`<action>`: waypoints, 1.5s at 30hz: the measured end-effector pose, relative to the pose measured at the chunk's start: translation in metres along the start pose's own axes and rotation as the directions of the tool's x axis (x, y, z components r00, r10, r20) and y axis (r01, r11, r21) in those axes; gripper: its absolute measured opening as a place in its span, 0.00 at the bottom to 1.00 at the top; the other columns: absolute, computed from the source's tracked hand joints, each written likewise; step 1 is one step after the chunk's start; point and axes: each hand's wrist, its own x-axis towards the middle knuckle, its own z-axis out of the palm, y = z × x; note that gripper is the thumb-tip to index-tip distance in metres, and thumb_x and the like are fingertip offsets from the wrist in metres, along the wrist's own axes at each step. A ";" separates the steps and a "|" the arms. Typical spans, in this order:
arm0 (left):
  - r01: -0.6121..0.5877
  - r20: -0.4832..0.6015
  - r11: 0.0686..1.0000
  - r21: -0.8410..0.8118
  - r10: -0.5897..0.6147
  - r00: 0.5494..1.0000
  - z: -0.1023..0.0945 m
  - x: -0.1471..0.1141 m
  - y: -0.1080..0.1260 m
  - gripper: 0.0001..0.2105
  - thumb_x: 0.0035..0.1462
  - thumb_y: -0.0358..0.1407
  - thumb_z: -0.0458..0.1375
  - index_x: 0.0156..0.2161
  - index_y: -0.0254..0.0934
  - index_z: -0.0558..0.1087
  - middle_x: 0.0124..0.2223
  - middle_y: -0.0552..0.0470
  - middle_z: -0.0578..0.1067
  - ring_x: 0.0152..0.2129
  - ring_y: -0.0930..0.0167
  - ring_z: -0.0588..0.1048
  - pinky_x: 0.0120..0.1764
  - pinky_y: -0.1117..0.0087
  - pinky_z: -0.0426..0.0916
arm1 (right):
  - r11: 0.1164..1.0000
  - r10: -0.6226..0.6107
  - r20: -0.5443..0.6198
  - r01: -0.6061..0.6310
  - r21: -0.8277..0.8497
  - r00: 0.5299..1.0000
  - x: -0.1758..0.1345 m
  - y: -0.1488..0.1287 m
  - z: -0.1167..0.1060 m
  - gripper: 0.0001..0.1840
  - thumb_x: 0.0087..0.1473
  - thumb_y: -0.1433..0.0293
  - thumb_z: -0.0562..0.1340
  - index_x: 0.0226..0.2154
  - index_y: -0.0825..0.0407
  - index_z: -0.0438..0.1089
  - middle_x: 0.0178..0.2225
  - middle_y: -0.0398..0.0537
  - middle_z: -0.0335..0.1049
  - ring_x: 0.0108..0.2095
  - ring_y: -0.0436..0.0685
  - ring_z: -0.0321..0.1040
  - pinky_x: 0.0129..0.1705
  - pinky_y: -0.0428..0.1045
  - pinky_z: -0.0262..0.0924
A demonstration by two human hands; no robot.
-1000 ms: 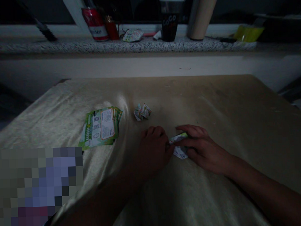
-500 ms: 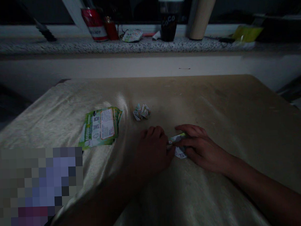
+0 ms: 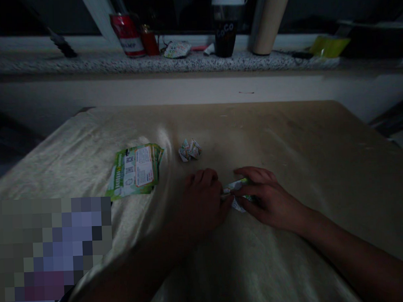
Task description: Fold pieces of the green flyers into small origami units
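Low over the table, a folded piece of printed green-and-white paper [image 3: 238, 205] lies between my two hands, partly hidden by fingers. My left hand [image 3: 203, 197] is closed at the paper's left side, its thumb and curled fingers at the edge. From the right, my right hand [image 3: 264, 195] holds the sheet, index finger and thumb pressed near the middle, other fingers over its far side. Beyond my left hand sit small folded paper pieces [image 3: 190, 150]. Farther left is a stack of green printed sheets [image 3: 132, 171].
A shiny beige cloth [image 3: 287, 135] covers the table. On the speckled sill [image 3: 192, 64] behind stand a red can [image 3: 127, 34], a red lighter [image 3: 149, 40], a dark lidded cup [image 3: 225, 31] and a cardboard tube [image 3: 270, 23]. A blurred-out patch covers the lower left.
Both hands stay in nearly the same place. My right fingers and thumb have shifted slightly left on the paper, and more green shows under them.
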 end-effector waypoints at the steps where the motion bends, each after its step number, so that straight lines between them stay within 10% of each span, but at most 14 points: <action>1: 0.005 0.009 1.000 -0.029 -0.005 1.000 0.000 0.000 -0.001 0.14 0.64 0.44 0.55 0.38 0.36 0.76 0.49 0.43 0.72 0.48 0.58 0.69 0.50 0.53 0.63 | 1.000 0.002 -0.004 -0.002 0.000 1.000 0.000 0.000 0.000 0.14 0.58 0.69 0.62 0.45 0.42 0.79 0.59 0.53 0.66 0.61 0.67 0.60 0.60 0.66 0.54; 33: 0.218 0.009 0.946 -0.241 -0.223 0.975 -0.001 -0.001 -0.018 0.01 0.55 0.32 0.62 0.33 0.40 0.77 0.57 0.47 0.71 0.56 0.55 0.67 0.54 0.45 0.60 | 0.999 0.027 0.002 -0.027 -0.036 1.000 -0.002 0.000 0.004 0.16 0.57 0.70 0.62 0.46 0.41 0.79 0.60 0.53 0.65 0.61 0.67 0.60 0.60 0.66 0.54; 40: 0.149 -0.118 0.959 -0.241 -0.181 0.976 0.003 -0.006 -0.015 0.01 0.57 0.30 0.61 0.35 0.36 0.75 0.51 0.44 0.73 0.51 0.58 0.70 0.52 0.51 0.64 | 0.999 0.041 0.002 -0.041 -0.033 0.999 -0.001 -0.002 0.003 0.17 0.56 0.71 0.62 0.46 0.41 0.79 0.60 0.52 0.65 0.61 0.67 0.59 0.60 0.66 0.54; 45: -0.086 -0.171 0.984 -0.157 0.059 0.984 0.012 -0.012 -0.007 0.07 0.65 0.33 0.55 0.37 0.36 0.74 0.38 0.48 0.74 0.38 0.63 0.71 0.45 0.58 0.66 | 0.999 0.047 -0.001 -0.047 -0.028 0.999 -0.002 -0.003 0.002 0.17 0.55 0.72 0.62 0.46 0.41 0.79 0.60 0.52 0.65 0.62 0.67 0.59 0.61 0.66 0.53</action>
